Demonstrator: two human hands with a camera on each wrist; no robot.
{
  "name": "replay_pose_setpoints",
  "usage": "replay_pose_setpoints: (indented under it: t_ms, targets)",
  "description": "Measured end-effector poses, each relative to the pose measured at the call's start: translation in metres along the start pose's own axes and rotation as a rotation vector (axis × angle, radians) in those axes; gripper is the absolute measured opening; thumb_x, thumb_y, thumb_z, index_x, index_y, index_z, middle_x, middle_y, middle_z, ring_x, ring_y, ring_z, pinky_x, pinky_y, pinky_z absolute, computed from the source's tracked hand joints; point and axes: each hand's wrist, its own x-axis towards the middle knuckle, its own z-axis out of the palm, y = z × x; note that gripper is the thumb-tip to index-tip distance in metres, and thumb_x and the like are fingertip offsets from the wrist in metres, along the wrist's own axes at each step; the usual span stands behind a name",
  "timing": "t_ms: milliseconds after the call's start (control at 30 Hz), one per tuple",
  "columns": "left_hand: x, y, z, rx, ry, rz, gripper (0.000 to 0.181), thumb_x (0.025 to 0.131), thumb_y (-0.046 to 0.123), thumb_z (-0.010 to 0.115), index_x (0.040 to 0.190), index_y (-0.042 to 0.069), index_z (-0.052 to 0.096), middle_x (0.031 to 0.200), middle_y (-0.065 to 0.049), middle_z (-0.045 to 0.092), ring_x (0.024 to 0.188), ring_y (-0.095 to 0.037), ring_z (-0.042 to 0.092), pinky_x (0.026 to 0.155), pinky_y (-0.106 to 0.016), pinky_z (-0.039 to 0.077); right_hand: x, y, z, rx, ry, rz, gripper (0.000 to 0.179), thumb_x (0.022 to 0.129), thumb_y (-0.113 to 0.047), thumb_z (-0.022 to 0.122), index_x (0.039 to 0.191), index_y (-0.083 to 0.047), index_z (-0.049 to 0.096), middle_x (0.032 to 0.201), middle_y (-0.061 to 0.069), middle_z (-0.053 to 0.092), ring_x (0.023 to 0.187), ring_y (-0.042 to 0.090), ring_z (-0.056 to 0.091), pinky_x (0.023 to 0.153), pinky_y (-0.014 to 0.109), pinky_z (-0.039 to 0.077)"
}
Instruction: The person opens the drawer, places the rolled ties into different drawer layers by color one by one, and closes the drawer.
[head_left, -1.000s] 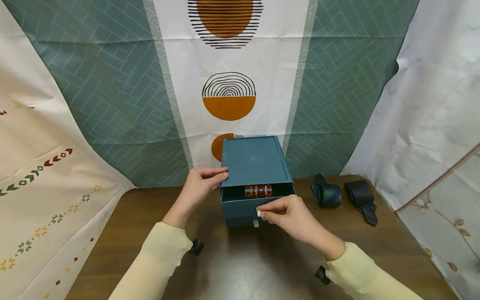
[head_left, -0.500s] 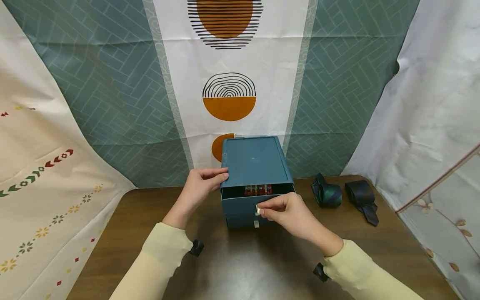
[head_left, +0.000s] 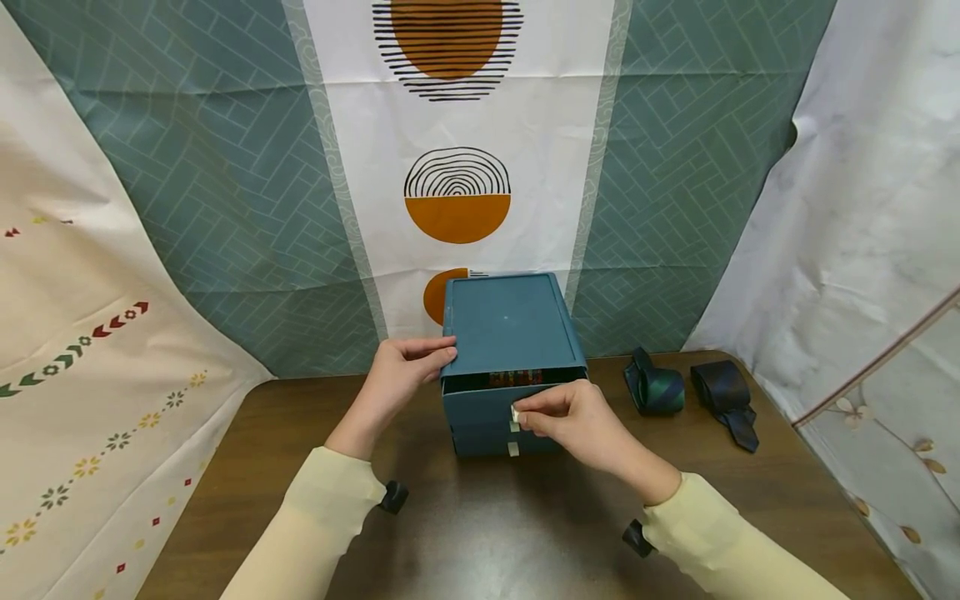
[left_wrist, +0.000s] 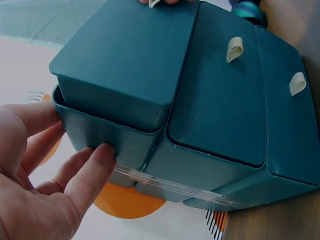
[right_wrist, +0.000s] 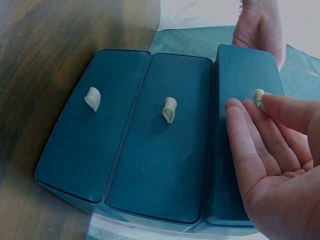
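Observation:
A dark teal drawer box (head_left: 502, 325) stands on the table with its top drawer (head_left: 480, 408) partly out. In the drawer's narrow gap, a row of red, beaded bangle-like rings (head_left: 516, 378) shows dimly. My right hand (head_left: 577, 425) pinches the top drawer's cream pull tab (right_wrist: 258, 96) between thumb and finger. At the box's upper left edge, my left hand (head_left: 401, 371) rests with fairly straight fingers; its fingertips (left_wrist: 102, 152) touch the casing. Two lower drawers with cream loops (right_wrist: 170, 107) are pushed in.
To the right of the box lie a rolled green-and-navy tie (head_left: 660, 390) and a rolled dark tie (head_left: 722, 390). Patterned cloth (head_left: 660, 167) hangs behind the brown wooden table (head_left: 315, 467), and pale cloths hang at both sides.
The top drawer has slid further into the box, pushed by my right hand, so the gap has narrowed and the rings are more hidden. My left hand stays put.

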Motion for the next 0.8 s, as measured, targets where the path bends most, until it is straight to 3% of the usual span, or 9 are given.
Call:
replay_pose_setpoints:
  t_ms: [233, 500, 800]
  targets:
    - [-0.0004, -0.0005, 0.0003, -0.004, 0.005, 0.000, 0.031, 0.084, 0.035, 0.069, 0.112, 0.023, 0.070, 0.118, 0.004, 0.065, 0.108, -0.013, 0.062, 0.093, -0.034, 0.051, 0.0051, 0.0022, -0.0003, 0.017, 0.007, -0.003, 0.022, 0.083, -0.024, 0.072, 0.101, -0.014, 0.074, 0.093, 0.000, 0.073, 0.087, 0.027, 0.070, 0.071, 0.027, 0.058]
    - [-0.0012, -0.0001, 0.0000, -0.006, 0.001, -0.003, 0.032, 0.084, 0.035, 0.069, 0.113, 0.022, 0.070, 0.118, 0.003, 0.065, 0.108, -0.013, 0.062, 0.093, -0.034, 0.051, 0.0082, 0.0037, -0.0012, 0.013, 0.009, 0.007, 0.021, 0.082, -0.026, 0.072, 0.101, -0.017, 0.075, 0.094, 0.001, 0.073, 0.088, 0.027, 0.070, 0.072, 0.027, 0.058]
    - [-0.0011, 0.0002, 0.0000, -0.021, -0.001, -0.012, 0.032, 0.084, 0.035, 0.069, 0.113, 0.022, 0.070, 0.119, 0.004, 0.065, 0.109, -0.012, 0.061, 0.094, -0.034, 0.051, 0.0099, -0.0011, -0.0026, 0.013, 0.008, 0.017, 0.023, 0.084, -0.021, 0.070, 0.104, -0.011, 0.073, 0.097, 0.009, 0.073, 0.085, 0.022, 0.071, 0.073, 0.029, 0.058]
